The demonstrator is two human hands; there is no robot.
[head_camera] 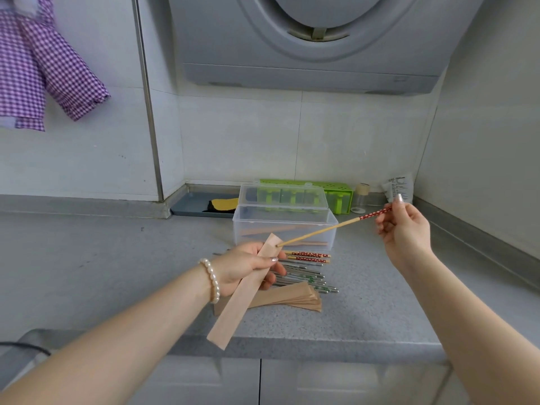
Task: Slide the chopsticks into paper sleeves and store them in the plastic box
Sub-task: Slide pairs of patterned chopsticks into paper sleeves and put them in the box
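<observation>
My left hand [242,267] grips a tan paper sleeve [242,293], held slanted above the counter. My right hand [404,229] pinches the red dotted end of a bamboo chopstick [318,232]; its thin tip touches the sleeve's upper mouth. Behind them stands the clear plastic box [285,229], lid open, with a few sleeved chopsticks inside. On the counter lie two more red-ended chopsticks [306,257], several metal chopsticks [304,277] and a stack of paper sleeves [292,298].
A green holder [336,194], a small jar [362,197] and a white packet [399,187] stand at the back wall. A grey tray [198,204] holds a yellow and black item. A range hood [315,42] hangs overhead. The counter edge [321,344] runs in front.
</observation>
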